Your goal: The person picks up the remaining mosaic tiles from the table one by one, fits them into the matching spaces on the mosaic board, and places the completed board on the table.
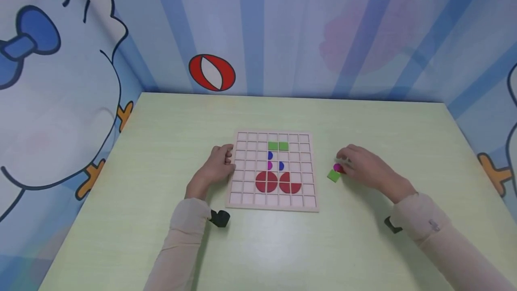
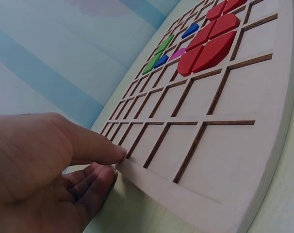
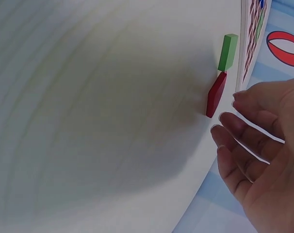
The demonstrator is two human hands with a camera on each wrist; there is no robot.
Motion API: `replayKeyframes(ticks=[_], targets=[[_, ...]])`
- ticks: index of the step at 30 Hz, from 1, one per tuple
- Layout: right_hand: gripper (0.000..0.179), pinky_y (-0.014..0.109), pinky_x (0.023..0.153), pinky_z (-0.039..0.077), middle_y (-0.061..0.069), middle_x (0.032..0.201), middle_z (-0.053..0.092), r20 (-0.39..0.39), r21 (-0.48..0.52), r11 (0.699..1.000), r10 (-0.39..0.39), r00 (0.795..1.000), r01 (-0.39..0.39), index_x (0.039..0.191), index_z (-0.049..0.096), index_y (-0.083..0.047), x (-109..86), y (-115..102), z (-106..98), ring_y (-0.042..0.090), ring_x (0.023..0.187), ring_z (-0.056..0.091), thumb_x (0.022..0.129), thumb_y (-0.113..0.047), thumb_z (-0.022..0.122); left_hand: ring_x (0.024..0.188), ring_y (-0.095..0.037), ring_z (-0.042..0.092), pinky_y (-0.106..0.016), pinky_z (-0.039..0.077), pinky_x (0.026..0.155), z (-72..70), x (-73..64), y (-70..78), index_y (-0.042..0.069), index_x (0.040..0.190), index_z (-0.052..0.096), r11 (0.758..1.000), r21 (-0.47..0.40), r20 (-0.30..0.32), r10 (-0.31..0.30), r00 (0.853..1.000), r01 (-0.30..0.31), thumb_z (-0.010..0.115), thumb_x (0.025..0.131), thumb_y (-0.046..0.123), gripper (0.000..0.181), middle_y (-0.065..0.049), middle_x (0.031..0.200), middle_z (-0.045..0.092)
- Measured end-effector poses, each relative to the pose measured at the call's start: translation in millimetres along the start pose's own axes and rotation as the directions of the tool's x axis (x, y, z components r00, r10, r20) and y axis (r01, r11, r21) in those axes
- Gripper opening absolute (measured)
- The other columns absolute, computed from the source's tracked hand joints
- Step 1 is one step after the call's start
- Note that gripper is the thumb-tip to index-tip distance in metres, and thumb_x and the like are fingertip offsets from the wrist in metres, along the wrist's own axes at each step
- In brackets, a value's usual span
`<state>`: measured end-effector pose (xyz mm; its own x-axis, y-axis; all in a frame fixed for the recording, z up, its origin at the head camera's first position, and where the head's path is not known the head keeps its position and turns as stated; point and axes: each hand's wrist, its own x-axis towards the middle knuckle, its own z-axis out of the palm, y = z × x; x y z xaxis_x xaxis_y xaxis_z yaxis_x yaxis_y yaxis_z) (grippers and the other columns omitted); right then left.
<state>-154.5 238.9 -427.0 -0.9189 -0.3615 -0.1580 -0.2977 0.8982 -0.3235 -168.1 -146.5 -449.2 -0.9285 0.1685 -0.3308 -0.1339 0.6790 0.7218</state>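
A pale wooden grid board lies on the table. On it are two green squares, two blue half-rounds, a magenta half-round and several red quarter-rounds. My left hand holds the board's left edge, thumb on the rim and the other fingers curled beside it. Right of the board, my right hand hovers with fingers loosely bent and apart. Just by its fingertips are a green square, a red piece and a magenta piece; the hand partly covers the red one.
The pale green table runs back to a blue striped wall with cartoon figures. A dark wrist device sits at the left cuff, and another under the right cuff.
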Motion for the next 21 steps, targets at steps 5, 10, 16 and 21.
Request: replayKeyframes(ticks=[5,10,16,21], targets=[[0.028,0.047,0.089,0.049,0.012,0.109,0.063,0.022,0.028,0.999,0.029,0.999,-0.029,0.113,0.060,-0.003,-0.7,0.9,2.2,0.026,0.098,0.058,0.088,-0.015,0.064,0.103,-0.019,0.038,-0.031,0.037,0.086,0.5,0.5,-1.1,0.001,0.147,0.027,1.000,-0.001,-0.001,0.007,1.000,-0.007,0.050,0.091,0.001,0.061,-0.010,0.119,0.035],[0.029,0.046,0.087,0.050,0.011,0.105,0.063,0.065,0.041,0.998,0.045,0.997,-0.047,0.112,0.060,-0.003,-1.0,2.3,3.3,0.023,0.092,0.057,0.085,-0.012,0.067,0.103,-0.019,0.038,-0.031,0.037,0.086,1.0,1.4,-2.8,0.001,0.147,0.027,1.000,0.005,-0.001,0.014,1.000,-0.014,0.050,0.091,0.001,0.060,-0.010,0.118,0.035],[0.029,0.046,0.086,0.050,0.011,0.104,0.063,0.054,0.038,0.998,0.042,0.998,-0.044,0.110,0.062,-0.002,-4.2,5.3,3.0,0.023,0.091,0.056,0.084,-0.012,0.068,0.103,-0.019,0.038,-0.032,0.037,0.086,1.4,2.2,-4.3,0.001,0.147,0.027,1.000,0.007,-0.002,0.012,1.000,-0.012,0.050,0.091,0.002,0.061,-0.010,0.119,0.035],[0.029,0.045,0.087,0.049,0.010,0.103,0.061,0.041,0.074,0.996,0.042,0.998,-0.045,0.109,0.063,-0.003,-5.9,12.1,6.6,0.023,0.092,0.054,0.083,-0.014,0.070,0.103,-0.019,0.038,-0.031,0.037,0.086,1.8,3.9,-5.6,0.002,0.147,0.027,1.000,0.006,-0.001,0.013,1.000,-0.013,0.051,0.091,0.002,0.061,-0.009,0.119,0.035]])
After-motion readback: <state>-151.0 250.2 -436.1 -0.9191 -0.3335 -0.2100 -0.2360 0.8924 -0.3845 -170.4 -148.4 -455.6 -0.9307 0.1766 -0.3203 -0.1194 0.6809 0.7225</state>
